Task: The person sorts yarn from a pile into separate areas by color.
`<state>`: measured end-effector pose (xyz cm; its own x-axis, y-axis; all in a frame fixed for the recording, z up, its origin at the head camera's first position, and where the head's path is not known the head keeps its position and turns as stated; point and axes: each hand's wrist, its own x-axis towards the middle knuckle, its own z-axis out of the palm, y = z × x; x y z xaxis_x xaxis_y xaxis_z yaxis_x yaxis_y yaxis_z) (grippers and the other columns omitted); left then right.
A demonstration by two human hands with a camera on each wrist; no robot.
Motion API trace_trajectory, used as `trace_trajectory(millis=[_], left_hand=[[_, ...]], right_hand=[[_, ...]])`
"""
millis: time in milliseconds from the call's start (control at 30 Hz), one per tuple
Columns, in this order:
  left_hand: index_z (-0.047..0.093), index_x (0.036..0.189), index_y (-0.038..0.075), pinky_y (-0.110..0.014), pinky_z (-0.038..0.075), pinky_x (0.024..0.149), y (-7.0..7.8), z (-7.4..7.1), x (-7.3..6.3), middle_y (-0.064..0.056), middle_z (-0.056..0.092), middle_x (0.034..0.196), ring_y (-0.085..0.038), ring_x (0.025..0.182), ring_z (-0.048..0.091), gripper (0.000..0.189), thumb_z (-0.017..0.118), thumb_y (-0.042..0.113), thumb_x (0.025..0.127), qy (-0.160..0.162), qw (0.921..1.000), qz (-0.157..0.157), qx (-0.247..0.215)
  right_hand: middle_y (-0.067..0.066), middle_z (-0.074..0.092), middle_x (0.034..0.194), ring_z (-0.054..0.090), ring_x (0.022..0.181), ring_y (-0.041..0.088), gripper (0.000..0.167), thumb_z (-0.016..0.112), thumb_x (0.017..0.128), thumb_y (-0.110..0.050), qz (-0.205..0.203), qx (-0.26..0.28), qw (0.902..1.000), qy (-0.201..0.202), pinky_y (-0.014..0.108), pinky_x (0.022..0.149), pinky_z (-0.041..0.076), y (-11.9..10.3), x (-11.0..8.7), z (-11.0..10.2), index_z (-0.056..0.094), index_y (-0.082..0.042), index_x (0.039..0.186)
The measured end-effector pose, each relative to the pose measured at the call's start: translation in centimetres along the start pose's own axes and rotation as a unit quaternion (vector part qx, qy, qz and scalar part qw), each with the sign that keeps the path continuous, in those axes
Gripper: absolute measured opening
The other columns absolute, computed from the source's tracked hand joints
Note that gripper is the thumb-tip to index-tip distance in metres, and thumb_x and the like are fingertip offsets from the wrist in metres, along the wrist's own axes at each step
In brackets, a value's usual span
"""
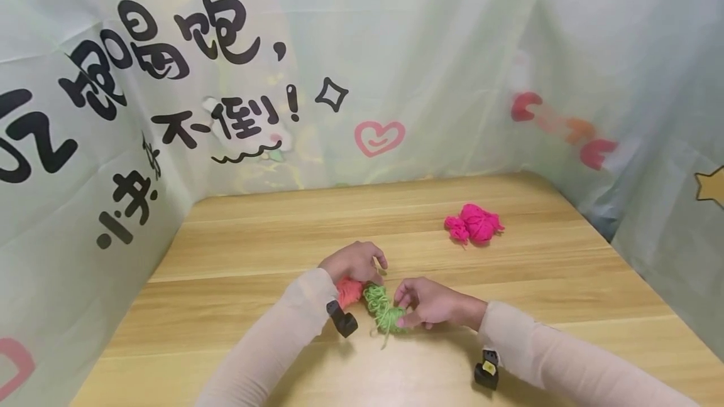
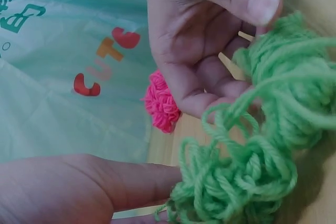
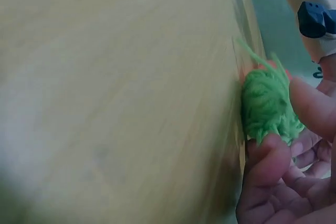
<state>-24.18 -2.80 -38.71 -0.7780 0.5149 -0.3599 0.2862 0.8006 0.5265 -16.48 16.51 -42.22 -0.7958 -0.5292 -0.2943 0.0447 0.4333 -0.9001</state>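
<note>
A bundle of green yarn (image 1: 384, 309) lies on the table between the two hands, wound tight at one end and loosely looped at the other. My right hand (image 1: 432, 303) holds the wound end, with curled fingers and the thumb (image 3: 315, 108) around it. At the looped end, my left hand (image 1: 353, 261) touches the yarn; its thumb and index finger stand apart in the head view. One extended left finger (image 2: 142, 184) reaches the loops (image 2: 236, 182), its tip hidden. Coral yarn (image 1: 349, 292) lies under the left wrist, partly covered.
Bright pink yarn (image 1: 479, 223), a larger ball beside a smaller clump, lies farther back to the right. The wooden table (image 1: 254, 237) is bordered by a printed cloth (image 1: 430, 80) at the back and sides. Each wrist carries a small black camera (image 1: 342, 319).
</note>
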Motion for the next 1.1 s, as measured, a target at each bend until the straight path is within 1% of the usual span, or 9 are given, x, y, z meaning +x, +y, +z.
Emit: trace_trajectory(millis=[100,233,333,467,567,667,733,867,1100], left_hand=[[0.069,0.11,0.014,-0.028,0.047,0.067,0.0,0.0,0.1,0.002,0.061,0.084,-0.013,0.076,0.056,0.028,0.077,0.018,0.084,-0.001,1.0,0.005,-0.001],[0.068,0.11,0.015,-0.029,0.048,0.068,-0.1,0.1,0.2,0.002,0.062,0.084,-0.013,0.076,0.057,0.027,0.077,0.019,0.084,-0.003,1.0,0.009,0.0],[0.068,0.109,0.016,-0.03,0.048,0.071,-0.2,0.1,0.0,0.003,0.061,0.086,-0.013,0.079,0.057,0.027,0.077,0.02,0.084,-0.006,0.9999,0.011,0.005],[0.068,0.11,0.017,-0.031,0.048,0.073,-0.3,0.2,-0.1,0.004,0.061,0.088,-0.013,0.081,0.057,0.026,0.076,0.02,0.085,-0.01,0.9998,0.015,0.005],[0.069,0.11,0.018,-0.031,0.048,0.072,-0.4,0.3,-0.2,0.005,0.062,0.087,-0.013,0.08,0.057,0.024,0.075,0.02,0.086,-0.011,0.9997,0.02,0.005],[0.071,0.108,0.018,-0.03,0.047,0.07,-0.5,0.3,-0.3,0.006,0.062,0.084,-0.012,0.076,0.056,0.022,0.074,0.018,0.087,-0.011,0.9995,0.027,0.008],[0.071,0.107,0.018,-0.029,0.047,0.069,-0.5,0.2,-0.3,0.006,0.062,0.083,-0.013,0.075,0.055,0.021,0.074,0.017,0.087,-0.01,0.9994,0.032,0.01],[0.072,0.105,0.019,-0.03,0.046,0.071,-0.5,0.1,-0.4,0.006,0.062,0.083,-0.014,0.08,0.053,0.019,0.074,0.016,0.087,-0.009,0.9993,0.034,0.01],[0.069,0.11,0.02,-0.03,0.048,0.076,0.0,0.0,-0.9,0.006,0.062,0.092,-0.014,0.088,0.057,0.025,0.076,0.021,0.086,-0.016,0.9985,0.039,0.037]], right_hand=[[0.008,0.058,0.091,0.047,0.056,0.013,0.039,0.081,0.076,-0.005,-0.004,-0.023,0.9997,0.005,0.022,0.045,0.041,-0.3,0.1,0.2,0.058,-0.002,0.107],[0.003,0.062,0.09,0.054,0.07,0.015,0.034,0.081,0.074,-0.002,-0.024,-0.07,0.9972,0.0,0.028,0.062,0.047,-0.5,0.2,0.4,0.065,-0.004,0.103],[0.0,0.065,0.088,0.057,0.082,0.017,0.027,0.08,0.074,-0.001,-0.029,-0.091,0.9953,-0.014,0.034,0.076,0.048,-0.4,0.0,0.2,0.069,-0.005,0.098],[0.001,0.065,0.086,0.056,0.075,0.017,0.023,0.078,0.077,-0.003,-0.007,-0.091,0.9956,-0.022,0.031,0.063,0.049,-0.3,-0.4,-0.5,0.069,-0.006,0.097],[0.002,0.064,0.083,0.052,0.064,0.014,0.021,0.077,0.078,-0.005,0.004,-0.088,0.9959,-0.018,0.026,0.052,0.044,-0.1,-0.8,-1.1,0.069,-0.007,0.097],[0.002,0.063,0.08,0.047,0.056,0.012,0.019,0.076,0.08,-0.006,0.01,-0.084,0.9964,-0.011,0.024,0.047,0.039,0.1,-1.1,-1.9,0.068,-0.006,0.097],[0.003,0.063,0.079,0.046,0.055,0.011,0.019,0.075,0.081,-0.006,0.015,-0.084,0.9964,-0.004,0.023,0.046,0.039,0.3,-1.3,-2.4,0.068,-0.006,0.098],[0.004,0.062,0.081,0.044,0.053,0.011,0.021,0.074,0.081,-0.006,0.037,-0.084,0.9956,0.021,0.023,0.046,0.038,0.4,-1.7,-3.4,0.068,-0.004,0.101],[0.007,0.055,0.083,0.046,0.061,0.015,0.031,0.076,0.08,-0.01,0.071,-0.084,0.9914,0.071,0.027,0.051,0.044,0.6,-2.0,-4.1,0.066,-0.001,0.108]])
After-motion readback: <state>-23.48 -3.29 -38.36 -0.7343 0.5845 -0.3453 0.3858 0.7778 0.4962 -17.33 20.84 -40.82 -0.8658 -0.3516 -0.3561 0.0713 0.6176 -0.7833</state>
